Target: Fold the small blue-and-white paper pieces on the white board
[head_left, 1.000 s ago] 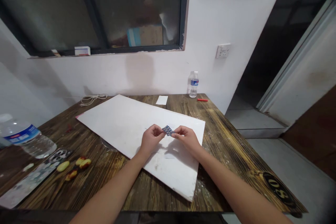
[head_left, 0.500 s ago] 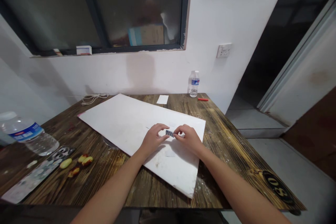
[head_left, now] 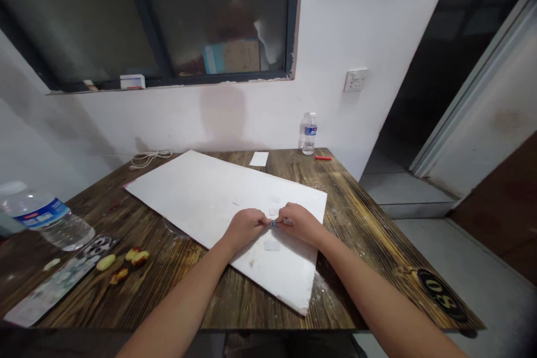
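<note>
Orientation: 12 o'clock is straight ahead of the wearer, away from the body.

Items are listed left to right. At the left end of the wooden surface (head_left: 176,251), a clear plastic water bottle (head_left: 42,218) with a blue label lies on its side. Just beside it are a long printed strip (head_left: 62,277) and small yellow-and-red fruit pieces (head_left: 118,275). A white cord (head_left: 149,158) lies at the far edge. A white board (head_left: 188,190) lies skewed across the middle of the surface.

The left grip (head_left: 245,228) enters from 7 o'clock and the right grip (head_left: 300,222) from 4 o'clock. Both are almost fully closed, with fingertips meeting over the board. Between them they hold a small blue-and-silver piece (head_left: 273,224). The piece sits midway, so neither hand is nearer. The fingers cover most of it, so its long axis cannot be determined. Whether it touches the board also cannot be determined.

Small white squares (head_left: 274,198) lie on the board at 12 o'clock from the piece, and another (head_left: 271,245) lies at 6 o'clock. Along the far edge are a white card (head_left: 259,159), an upright water bottle (head_left: 309,134) and a red stick (head_left: 323,158). A round black sticker (head_left: 442,295) marks the right corner.
</note>
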{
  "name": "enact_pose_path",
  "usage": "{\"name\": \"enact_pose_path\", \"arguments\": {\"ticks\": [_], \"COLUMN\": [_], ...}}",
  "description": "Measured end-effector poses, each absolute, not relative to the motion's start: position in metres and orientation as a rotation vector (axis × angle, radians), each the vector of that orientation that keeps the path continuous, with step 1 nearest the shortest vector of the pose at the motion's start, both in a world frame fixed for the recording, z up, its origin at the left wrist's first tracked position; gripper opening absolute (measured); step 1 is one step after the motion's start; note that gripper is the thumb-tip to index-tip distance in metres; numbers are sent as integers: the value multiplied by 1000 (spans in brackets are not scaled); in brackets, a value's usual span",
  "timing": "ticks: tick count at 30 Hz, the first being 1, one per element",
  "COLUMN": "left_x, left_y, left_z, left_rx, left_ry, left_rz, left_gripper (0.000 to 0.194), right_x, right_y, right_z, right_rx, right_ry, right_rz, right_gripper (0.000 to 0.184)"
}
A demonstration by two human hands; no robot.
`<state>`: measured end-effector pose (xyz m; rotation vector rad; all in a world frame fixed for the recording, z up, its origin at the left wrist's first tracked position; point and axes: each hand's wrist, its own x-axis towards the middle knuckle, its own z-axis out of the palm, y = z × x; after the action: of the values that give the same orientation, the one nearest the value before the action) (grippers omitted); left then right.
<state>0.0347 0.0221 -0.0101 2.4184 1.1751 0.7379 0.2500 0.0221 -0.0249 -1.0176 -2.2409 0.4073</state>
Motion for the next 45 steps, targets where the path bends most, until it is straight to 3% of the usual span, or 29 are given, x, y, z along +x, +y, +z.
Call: {"name": "enact_pose_path", "arguments": {"ticks": [11,18,25,32,45], "left_x": [38,39,34,34,35], "left_y": [21,21,32,34,33], "left_z": [-7,-5,-11,-13,-11], "left_rx": [2228,2096,1857,1643,1623], "left_ry": [1170,1248,1404,1456,1458], "left_rz": [831,875,1152,1275,1273], "left_gripper": [16,16,17,21,20], "right_x": [246,250,278,287,281], "right_y": [22,24,37,39,36], "right_z": [-24,-20,-13,-18,-21], "right_rx": [-980,-1017,-1251,-1376,-1480], "right_ry": [-2092,-1941,-2077,-2390,-2374], "right_rz": [516,643,643,567,557], "right_gripper": [15,3,14,42,36]}}
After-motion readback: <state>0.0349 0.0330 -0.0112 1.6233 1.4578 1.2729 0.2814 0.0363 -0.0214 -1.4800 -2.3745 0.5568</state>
